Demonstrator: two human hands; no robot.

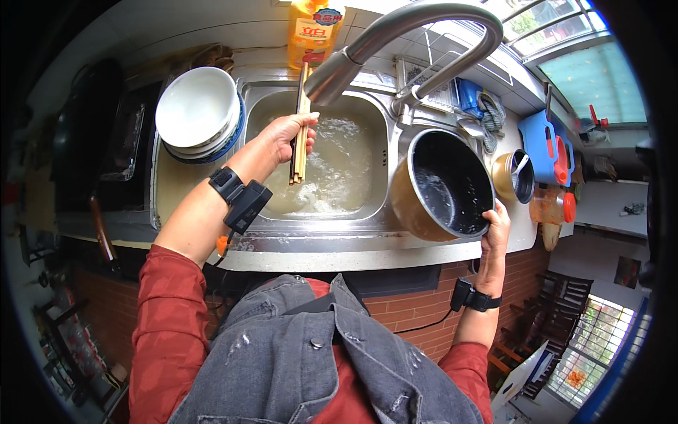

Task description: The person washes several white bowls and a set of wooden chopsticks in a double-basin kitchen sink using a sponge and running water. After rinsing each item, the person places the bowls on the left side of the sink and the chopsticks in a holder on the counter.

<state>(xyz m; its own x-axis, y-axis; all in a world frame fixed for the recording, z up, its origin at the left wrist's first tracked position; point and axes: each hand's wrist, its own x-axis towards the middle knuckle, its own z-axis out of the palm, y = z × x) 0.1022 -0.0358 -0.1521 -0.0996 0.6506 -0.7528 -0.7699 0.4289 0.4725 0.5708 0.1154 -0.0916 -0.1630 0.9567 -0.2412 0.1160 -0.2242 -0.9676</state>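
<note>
My left hand (288, 138) is closed around a bundle of chopsticks (299, 161), held over the sink (387, 164). Cloudy water with foam fills the basin below them. At the right, my right hand (496, 225) grips the rim of a deep pot (413, 201), gold outside and dark inside, which tilts toward me beside the basin. Wet spots and bits of foam show on the pot's inner wall. Above the basin curves a metal faucet (374, 42), its spout close over the chopsticks.
Stacked bowls (196, 106) stand left of the sink. An orange soap bottle (311, 35) is behind it. To the right are a small pot (510, 175) with a spoon, a blue basket (540, 145), a red-lidded jar (551, 206) and a grey cloth (490, 116).
</note>
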